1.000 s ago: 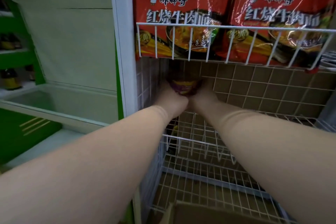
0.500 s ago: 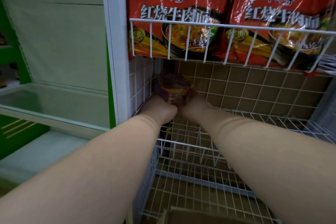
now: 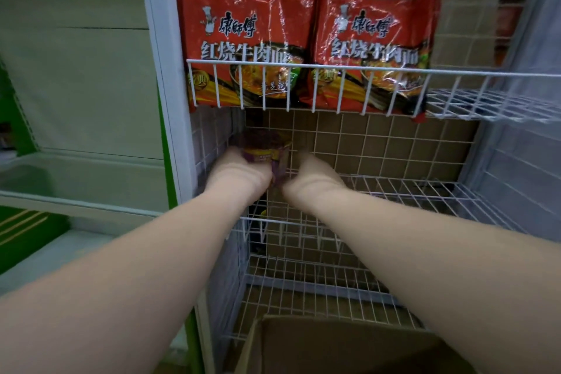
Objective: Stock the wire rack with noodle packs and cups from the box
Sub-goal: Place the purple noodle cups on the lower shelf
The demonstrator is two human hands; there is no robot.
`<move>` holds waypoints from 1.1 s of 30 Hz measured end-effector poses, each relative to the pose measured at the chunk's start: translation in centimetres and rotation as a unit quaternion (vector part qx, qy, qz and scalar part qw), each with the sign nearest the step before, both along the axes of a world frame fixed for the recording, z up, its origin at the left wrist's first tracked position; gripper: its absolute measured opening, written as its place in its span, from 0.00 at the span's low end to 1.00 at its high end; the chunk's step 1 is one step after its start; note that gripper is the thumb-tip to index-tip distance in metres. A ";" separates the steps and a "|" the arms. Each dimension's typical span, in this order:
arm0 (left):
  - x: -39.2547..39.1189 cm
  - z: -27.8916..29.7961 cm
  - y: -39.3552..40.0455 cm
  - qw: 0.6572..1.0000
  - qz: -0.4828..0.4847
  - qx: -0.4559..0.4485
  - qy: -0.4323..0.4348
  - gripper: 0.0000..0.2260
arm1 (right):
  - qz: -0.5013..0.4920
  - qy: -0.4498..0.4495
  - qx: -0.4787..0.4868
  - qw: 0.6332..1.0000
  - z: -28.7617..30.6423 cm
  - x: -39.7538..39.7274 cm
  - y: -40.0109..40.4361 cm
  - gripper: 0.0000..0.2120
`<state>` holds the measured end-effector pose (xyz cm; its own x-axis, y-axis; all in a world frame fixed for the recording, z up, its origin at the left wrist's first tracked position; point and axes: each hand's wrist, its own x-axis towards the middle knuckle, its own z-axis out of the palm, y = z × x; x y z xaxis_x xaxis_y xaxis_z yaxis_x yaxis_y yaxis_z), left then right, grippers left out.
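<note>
**Purple Cup Going In at the Back Left of the Middle Shelf**

While both arms reach deep into the wire rack (image 3: 349, 70), stocking stands partway done. Largest first: white wire shelves on several levels, brown backing behind the grid. Up at 12 o'clock, two red noodle packs (image 3: 246, 48) (image 3: 376, 45) standing upright and side by side, touching, leaning on the front rail so the printed faces show outward. Readable on each: brand 康师傅 in white script with a small chef figure, then 红烧牛肉面 in large characters over a bowl picture. Down at 6 o'clock, the open cardboard box (image 3: 303, 343), contents hidden. Off at 9 o'clock, a pale chest-like unit (image 3: 76, 173) with green trim.

At centre, the purple noodle cup (image 3: 262, 150), upright, tucked against the left side grid, probably to start a row from the corner. Yellow band on its wall; lettering too small to read. Left hand (image 3: 239, 173) pressed against the near left side of the cup, seemingly wrapped round it; right hand (image 3: 312, 176) just beside it at 3 o'clock, fingers hidden, so grip impossible to tell.
</note>
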<state>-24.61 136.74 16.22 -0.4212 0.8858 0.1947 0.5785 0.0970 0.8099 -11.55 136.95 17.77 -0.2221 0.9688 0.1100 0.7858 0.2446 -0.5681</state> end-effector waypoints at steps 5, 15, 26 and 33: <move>2.6 -2.2 -6.7 0.985 -0.067 0.129 -0.092 0.13 | 0.061 0.267 0.097 0.957 -2.3 2.8 -5.5 0.25; 8.8 -9.2 -15.9 0.961 -0.119 0.122 -0.218 0.22 | 0.020 0.416 0.058 0.907 -11.2 7.2 -15.0 0.25; 12.2 -17.1 -18.1 0.966 -0.091 -0.012 -0.242 0.22 | -0.074 0.421 -0.003 0.904 -19.5 10.0 -16.9 0.27; 13.0 -22.6 -18.6 0.967 -0.065 -0.121 -0.216 0.26 | -0.140 0.388 -0.053 0.909 -26.1 11.8 -17.6 0.28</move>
